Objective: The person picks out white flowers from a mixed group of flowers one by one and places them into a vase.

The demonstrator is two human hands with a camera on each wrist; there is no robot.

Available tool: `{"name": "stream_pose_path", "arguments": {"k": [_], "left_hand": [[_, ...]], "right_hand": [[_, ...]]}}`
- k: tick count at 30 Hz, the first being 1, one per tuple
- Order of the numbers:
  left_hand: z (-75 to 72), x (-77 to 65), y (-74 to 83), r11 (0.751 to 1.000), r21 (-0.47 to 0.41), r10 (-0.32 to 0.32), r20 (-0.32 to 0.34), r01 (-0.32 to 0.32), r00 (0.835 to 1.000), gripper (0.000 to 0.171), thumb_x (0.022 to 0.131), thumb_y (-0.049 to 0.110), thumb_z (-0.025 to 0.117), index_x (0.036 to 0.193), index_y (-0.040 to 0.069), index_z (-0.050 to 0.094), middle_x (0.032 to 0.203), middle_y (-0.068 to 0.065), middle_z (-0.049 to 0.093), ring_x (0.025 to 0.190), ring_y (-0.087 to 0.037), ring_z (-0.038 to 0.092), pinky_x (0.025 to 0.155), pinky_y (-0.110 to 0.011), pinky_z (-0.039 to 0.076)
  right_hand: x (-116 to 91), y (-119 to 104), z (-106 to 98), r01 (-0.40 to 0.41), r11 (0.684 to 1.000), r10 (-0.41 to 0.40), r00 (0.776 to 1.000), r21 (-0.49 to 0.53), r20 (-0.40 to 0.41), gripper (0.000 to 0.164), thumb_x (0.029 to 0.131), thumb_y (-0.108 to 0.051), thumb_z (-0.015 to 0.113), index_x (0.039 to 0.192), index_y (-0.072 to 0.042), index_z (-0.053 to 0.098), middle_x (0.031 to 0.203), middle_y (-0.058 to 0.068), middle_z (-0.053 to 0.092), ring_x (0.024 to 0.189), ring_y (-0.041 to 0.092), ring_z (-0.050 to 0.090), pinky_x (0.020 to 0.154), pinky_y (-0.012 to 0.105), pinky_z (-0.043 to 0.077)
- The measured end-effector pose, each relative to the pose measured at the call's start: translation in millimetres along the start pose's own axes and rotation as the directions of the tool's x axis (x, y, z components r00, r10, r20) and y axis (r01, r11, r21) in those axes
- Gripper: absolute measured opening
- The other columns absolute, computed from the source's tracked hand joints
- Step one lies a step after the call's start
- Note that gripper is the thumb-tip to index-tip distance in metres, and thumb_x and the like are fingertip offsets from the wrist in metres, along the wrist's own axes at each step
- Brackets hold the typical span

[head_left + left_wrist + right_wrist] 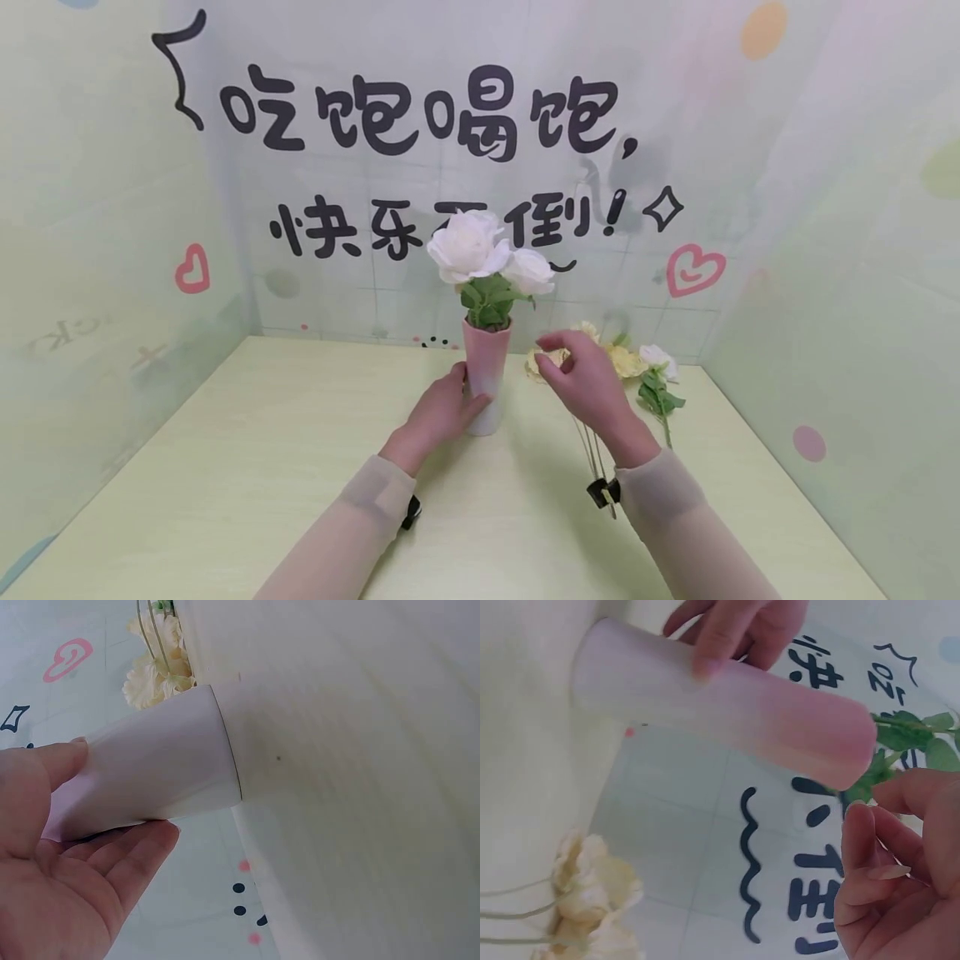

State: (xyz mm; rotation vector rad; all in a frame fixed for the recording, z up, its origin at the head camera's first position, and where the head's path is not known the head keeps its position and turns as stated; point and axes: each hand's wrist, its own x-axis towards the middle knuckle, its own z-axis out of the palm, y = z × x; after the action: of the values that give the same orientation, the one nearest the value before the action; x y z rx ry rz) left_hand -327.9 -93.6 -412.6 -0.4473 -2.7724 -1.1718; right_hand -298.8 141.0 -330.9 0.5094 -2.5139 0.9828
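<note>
A tall vase (486,358), pink at the top and fading to white below, stands upright on the table. Two white roses (468,247) with green leaves (489,302) rise out of it. My left hand (442,407) grips the vase's lower part, thumb on one side and fingers on the other, as the left wrist view also shows. To the right of the vase is my right hand (588,382), its fingers loosely curled and holding nothing. In the right wrist view its fingertips appear near the vase's rim and leaves; contact cannot be told.
Pale yellow flowers (627,362) with long bare stems lie on the table behind and below the right hand. Beside them lies another white rose (658,362) with leaves. Printed cloth walls (450,50) enclose the pale wood table (300,467) at the back and sides.
</note>
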Motion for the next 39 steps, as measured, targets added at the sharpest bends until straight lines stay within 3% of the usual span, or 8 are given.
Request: {"name": "stream_pose_path", "arguments": {"k": [10, 18, 23, 28, 33, 39], "left_hand": [[1.6, 1.4, -1.7, 1.0, 0.015, 0.013, -0.012, -0.012, 1.0, 0.069, 0.11, 0.031, 0.069, 0.159, -0.01, 0.044, 0.156, -0.029, 0.06, 0.141, -0.042, 0.064, 0.116, -0.057, 0.054], [1.1, 0.4, -1.3, 1.0, 0.004, -0.001, -0.012, 0.001, 1.0, 0.068, 0.11, 0.033, 0.068, 0.159, -0.008, 0.044, 0.153, -0.028, 0.063, 0.138, -0.042, 0.066, 0.114, -0.057, 0.056], [0.4, -0.2, -0.5, 1.0, 0.008, 0.006, -0.008, -0.006, 1.0, 0.068, 0.11, 0.033, 0.068, 0.159, -0.008, 0.044, 0.153, -0.028, 0.063, 0.139, -0.042, 0.066, 0.115, -0.057, 0.055], [-0.8, -0.8, 0.7, 1.0, 0.009, 0.009, -0.004, -0.009, 1.0, 0.068, 0.11, 0.032, 0.068, 0.159, -0.009, 0.044, 0.155, -0.029, 0.062, 0.141, -0.042, 0.065, 0.117, -0.057, 0.054], [-2.2, -1.5, 1.8, 1.0, 0.003, 0.008, 0.001, -0.008, 1.0, 0.068, 0.111, 0.032, 0.067, 0.159, -0.009, 0.043, 0.156, -0.028, 0.06, 0.142, -0.042, 0.064, 0.118, -0.057, 0.054], [-2.5, -2.0, 1.9, 1.0, -0.01, 0.005, 0.008, -0.005, 1.0, 0.069, 0.11, 0.032, 0.068, 0.16, -0.009, 0.042, 0.157, -0.028, 0.059, 0.143, -0.042, 0.063, 0.118, -0.057, 0.053]], "right_hand": [[-28, 43, 3, -0.042, 0.997, 0.047, 0.995, -0.062, 0.082, 0.017, 0.105, -0.018, 0.071, 0.117, -0.008, 0.079, 0.115, 0.009, 0.078, 0.077, 0.013, 0.061, 0.073, 0.033, 0.054], [-28, 71, -6, -0.08, 0.991, 0.097, 0.982, -0.11, 0.16, 0.02, 0.106, -0.02, 0.069, 0.118, -0.006, 0.078, 0.117, 0.01, 0.079, 0.09, 0.02, 0.072, 0.084, 0.044, 0.063], [-29, 100, -18, -0.162, 0.973, 0.188, 0.969, -0.164, 0.159, 0.023, 0.107, -0.021, 0.067, 0.121, -0.004, 0.076, 0.119, 0.014, 0.079, 0.096, 0.026, 0.074, 0.086, 0.05, 0.063], [-34, 128, -36, -0.272, 0.946, 0.301, 0.94, -0.178, 0.161, 0.03, 0.109, -0.023, 0.063, 0.126, 0.0, 0.073, 0.123, 0.021, 0.077, 0.098, 0.029, 0.073, 0.082, 0.047, 0.062], [-39, 153, -56, -0.357, 0.907, 0.395, 0.905, -0.223, 0.159, 0.035, 0.108, -0.023, 0.06, 0.127, 0.004, 0.07, 0.122, 0.025, 0.076, 0.097, 0.032, 0.075, 0.086, 0.05, 0.063], [-47, 177, -70, -0.446, 0.839, 0.512, 0.842, -0.311, 0.173, 0.045, 0.106, -0.024, 0.06, 0.133, 0.012, 0.062, 0.13, 0.033, 0.07, 0.111, 0.044, 0.07, 0.094, 0.058, 0.059]]}}
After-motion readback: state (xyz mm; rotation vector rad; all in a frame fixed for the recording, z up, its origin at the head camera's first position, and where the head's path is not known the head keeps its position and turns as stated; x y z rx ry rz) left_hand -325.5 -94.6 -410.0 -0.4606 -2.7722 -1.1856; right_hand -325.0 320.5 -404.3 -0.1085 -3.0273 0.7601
